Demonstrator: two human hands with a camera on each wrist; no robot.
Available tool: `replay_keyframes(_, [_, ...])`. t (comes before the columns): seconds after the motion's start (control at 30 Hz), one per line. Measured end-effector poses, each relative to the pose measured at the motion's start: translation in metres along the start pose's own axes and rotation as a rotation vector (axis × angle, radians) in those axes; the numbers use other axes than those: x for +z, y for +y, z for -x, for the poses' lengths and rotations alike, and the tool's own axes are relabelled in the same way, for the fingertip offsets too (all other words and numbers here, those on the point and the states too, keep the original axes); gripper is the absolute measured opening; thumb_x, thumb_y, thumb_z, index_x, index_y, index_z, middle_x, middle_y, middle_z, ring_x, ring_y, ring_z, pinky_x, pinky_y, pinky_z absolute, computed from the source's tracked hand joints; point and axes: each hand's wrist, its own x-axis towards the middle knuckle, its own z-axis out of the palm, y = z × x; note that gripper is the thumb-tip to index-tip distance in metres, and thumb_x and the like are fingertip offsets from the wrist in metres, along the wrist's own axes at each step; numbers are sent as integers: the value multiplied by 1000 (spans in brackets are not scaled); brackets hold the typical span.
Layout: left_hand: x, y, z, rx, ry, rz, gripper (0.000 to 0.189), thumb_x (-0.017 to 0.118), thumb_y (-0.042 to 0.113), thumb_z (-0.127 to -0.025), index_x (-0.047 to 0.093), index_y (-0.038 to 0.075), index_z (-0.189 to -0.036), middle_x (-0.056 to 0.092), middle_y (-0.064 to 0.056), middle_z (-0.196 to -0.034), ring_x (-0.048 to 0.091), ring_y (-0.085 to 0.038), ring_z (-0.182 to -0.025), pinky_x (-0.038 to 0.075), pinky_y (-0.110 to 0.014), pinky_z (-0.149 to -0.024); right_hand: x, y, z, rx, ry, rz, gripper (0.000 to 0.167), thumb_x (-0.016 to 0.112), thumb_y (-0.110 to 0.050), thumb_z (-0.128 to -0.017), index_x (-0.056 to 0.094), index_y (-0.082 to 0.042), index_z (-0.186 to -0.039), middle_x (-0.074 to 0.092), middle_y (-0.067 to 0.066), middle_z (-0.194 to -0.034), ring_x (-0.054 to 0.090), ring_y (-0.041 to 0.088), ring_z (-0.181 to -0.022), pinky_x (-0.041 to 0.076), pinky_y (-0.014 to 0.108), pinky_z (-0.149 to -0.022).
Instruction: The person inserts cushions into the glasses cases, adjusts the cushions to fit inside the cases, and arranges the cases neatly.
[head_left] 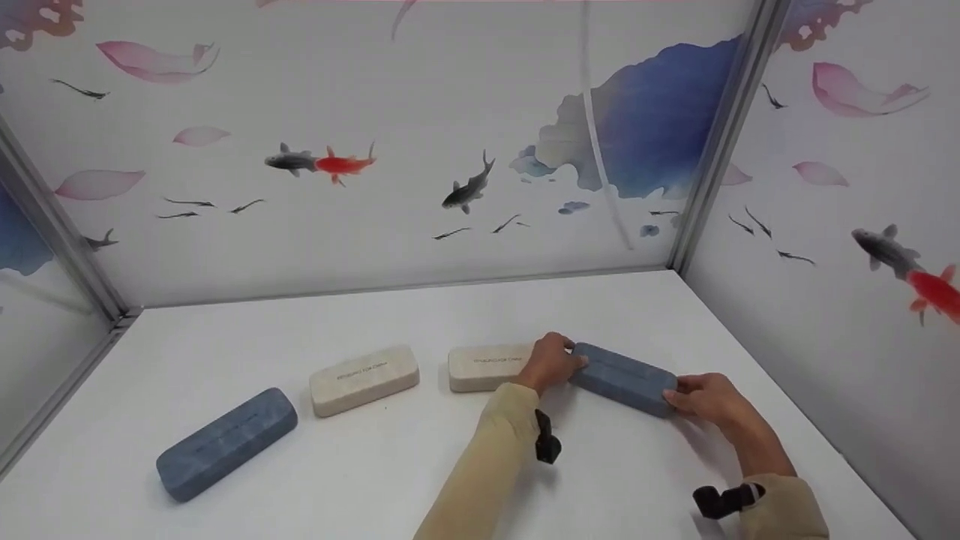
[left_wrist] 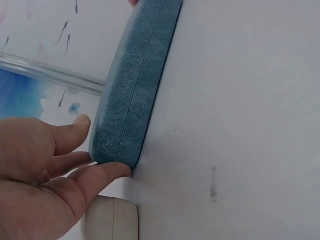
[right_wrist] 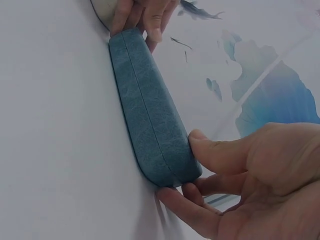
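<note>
A blue glasses case (head_left: pixel 624 381) lies closed and slanted on the white table, between both hands. My left hand (head_left: pixel 551 362) holds its left end, with the thumb by the upper edge and fingers against the end. At the opposite end, my right hand (head_left: pixel 709 397) pinches the corner, thumb on top and fingers low at the end face. In the right wrist view the seam of the blue case (right_wrist: pixel 145 107) runs along its side. A cream glasses case (head_left: pixel 480 367) sits just left of it, partly hidden behind my left hand.
Farther left on the table (head_left: pixel 360 480) lie another cream glasses case (head_left: pixel 365 381) and another blue glasses case (head_left: pixel 227 444), angled to form an arc. White panels printed with fish and petals enclose the back and sides, joined by metal posts (head_left: pixel 720 142).
</note>
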Motion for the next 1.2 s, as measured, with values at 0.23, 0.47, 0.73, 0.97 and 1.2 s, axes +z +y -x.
replay_keyframes(0.23, [3, -4, 1, 4, 11, 40, 41, 66, 19, -97, 62, -3, -131, 66, -16, -130, 63, -25, -119, 53, -36, -98, -2, 2, -2, 9, -18, -20, 74, 64, -26, -98, 30, 19, -146, 38, 39, -147, 41, 48, -135, 35, 59, -115])
replay_keyframes(0.47, [3, -4, 2, 0, 10, 44, 41, 66, 15, -97, 60, -3, -133, 66, -16, -129, 65, -24, -117, 54, -36, -96, -3, 2, -3, 16, -13, -22, 76, 67, -28, -97, 32, 17, -147, 38, 38, -148, 42, 48, -135, 38, 56, -113])
replay_keyframes(0.73, [2, -8, 4, 53, -7, -11, 41, 63, 6, -96, 58, -2, -136, 66, -18, -131, 64, -25, -119, 53, -36, -100, -3, 4, -3, 16, -34, -86, 75, 68, -30, -96, 35, 16, -146, 41, 36, -148, 45, 45, -137, 44, 50, -111])
replay_keyframes(0.97, [8, -6, 5, 143, 59, -127, 38, 60, 4, -97, 60, -2, -135, 63, -15, -137, 57, -26, -132, 47, -36, -110, -5, 0, -4, -3, -48, -175, 72, 62, -23, -100, 29, 22, -145, 39, 40, -148, 49, 43, -136, 52, 37, -103])
replay_keyframes(1.2, [1, -12, 10, 208, 118, -80, 36, 55, -7, -94, 64, -4, -129, 70, -19, -124, 66, -29, -119, 54, -36, -101, -4, -11, 0, 26, 20, -114, 69, 56, -32, -102, 32, 17, -146, 39, 38, -148, 44, 49, -137, 48, 48, -108])
